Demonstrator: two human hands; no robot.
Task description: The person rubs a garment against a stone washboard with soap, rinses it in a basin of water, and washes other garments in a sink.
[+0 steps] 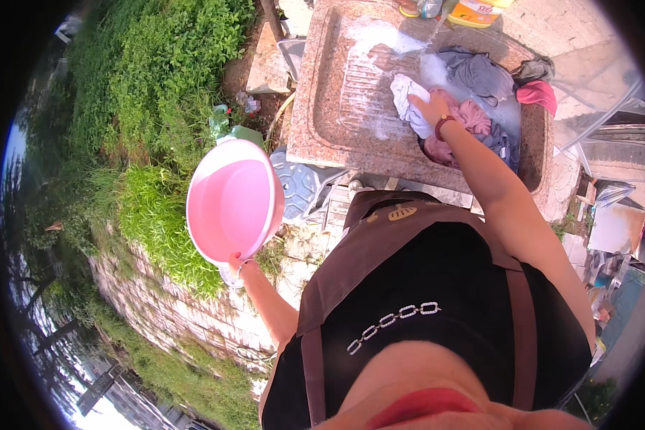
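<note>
Off to the left, my left hand (236, 264) grips the near rim of a pink plastic basin (274, 204), its fingers closed at the edge. The basin is tilted so its inside faces me, and nothing shows in it. My right hand (433, 109) reaches into the stone wash sink (322, 140), with its fingers closed on a white cloth (406, 98). Beside and beneath that hand lie pink clothes (473, 116) in soapy water. Grey clothes (476, 72) are heaped farther back in the basin part. Suds cover part of the ribbed washboard (369, 86) at left.
A yellow detergent bottle (474, 13) stands at the sink's far edge. A red-pink cloth (537, 95) hangs over the right rim. A blue-grey stool (297, 185) is by the sink's left corner. Green plants (165, 64) grow on the left, and clutter (616, 229) sits at right.
</note>
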